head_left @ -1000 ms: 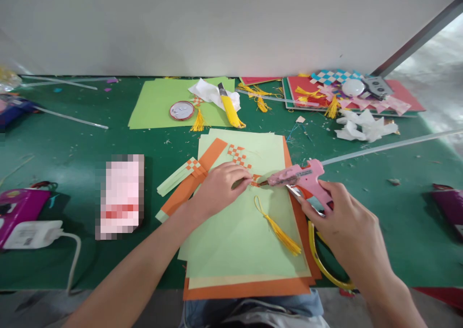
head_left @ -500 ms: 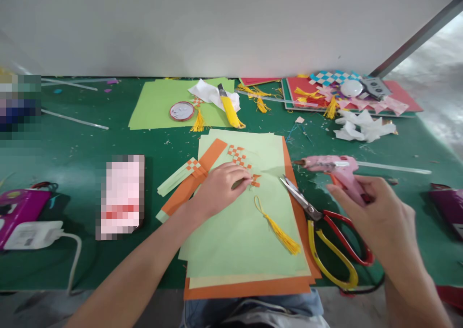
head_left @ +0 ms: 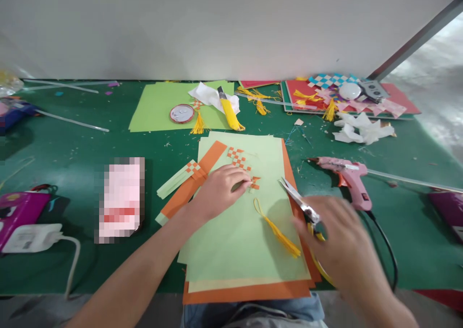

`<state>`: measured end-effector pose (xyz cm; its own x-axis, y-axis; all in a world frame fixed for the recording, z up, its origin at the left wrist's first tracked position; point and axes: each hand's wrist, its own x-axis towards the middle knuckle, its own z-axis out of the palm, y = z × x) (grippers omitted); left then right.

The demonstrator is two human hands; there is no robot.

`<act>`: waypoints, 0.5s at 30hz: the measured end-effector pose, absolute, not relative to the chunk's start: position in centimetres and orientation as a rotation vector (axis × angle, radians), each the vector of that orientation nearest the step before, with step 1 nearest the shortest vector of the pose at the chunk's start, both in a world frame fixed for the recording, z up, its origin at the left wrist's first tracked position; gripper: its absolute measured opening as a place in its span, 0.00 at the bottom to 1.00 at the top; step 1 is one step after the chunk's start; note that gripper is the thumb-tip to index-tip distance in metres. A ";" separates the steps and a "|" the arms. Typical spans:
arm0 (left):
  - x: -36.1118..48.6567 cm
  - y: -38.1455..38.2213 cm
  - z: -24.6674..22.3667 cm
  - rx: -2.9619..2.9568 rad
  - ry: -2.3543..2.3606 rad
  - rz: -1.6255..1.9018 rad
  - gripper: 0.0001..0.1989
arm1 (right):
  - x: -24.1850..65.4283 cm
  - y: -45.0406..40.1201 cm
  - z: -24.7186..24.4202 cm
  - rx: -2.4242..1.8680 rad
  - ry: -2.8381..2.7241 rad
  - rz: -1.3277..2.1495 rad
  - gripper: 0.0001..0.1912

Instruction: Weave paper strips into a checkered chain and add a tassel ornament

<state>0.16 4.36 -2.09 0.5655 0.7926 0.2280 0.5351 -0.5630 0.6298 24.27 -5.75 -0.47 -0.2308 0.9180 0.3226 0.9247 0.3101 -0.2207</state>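
My left hand (head_left: pixel 222 188) rests on a stack of pale green paper (head_left: pixel 231 251), thumb and fingertips pinched on the edge of a small orange-and-green checkered woven paper strip (head_left: pixel 255 183). More of this weave (head_left: pixel 238 158) lies just above the fingers. My right hand (head_left: pixel 334 236), blurred by motion, is over the scissors (head_left: pixel 291 190) and covers most of their red and yellow handles; I cannot make out whether it grips anything. Between the hands lies a yellow tassel (head_left: pixel 280 234) with a loop. The pink glue gun (head_left: pixel 343 171) lies on the table beyond my right hand, untouched.
Orange strips (head_left: pixel 213 157) stick out left of the stack. Farther back are a yellow utility knife (head_left: pixel 229 108), a round tin lid (head_left: pixel 182 113) and crumpled tissue (head_left: pixel 361 128). A blurred-out pink object (head_left: pixel 121 193) and a white plug with cable (head_left: pixel 34 238) are at left.
My right hand has let go of the glue gun, now lying on the table, and has moved left and down over the scissors. My left hand has stayed in place.
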 end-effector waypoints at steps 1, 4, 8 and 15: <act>0.2 4.4 -2.1 2.297 1.068 0.683 0.08 | 23.0 -6.4 -0.7 -1.590 -2.233 0.056 0.15; 0.1 4.3 -2.2 2.294 1.075 0.681 0.07 | 20.4 -7.3 -1.9 -1.547 -2.213 0.079 0.10; 0.0 4.3 -2.2 2.296 1.078 0.676 0.07 | 19.5 -7.0 -2.7 -1.522 -2.117 0.073 0.03; 0.1 4.3 -2.0 2.286 1.095 0.651 0.07 | 19.3 -5.5 -1.5 -1.459 -1.998 0.057 0.07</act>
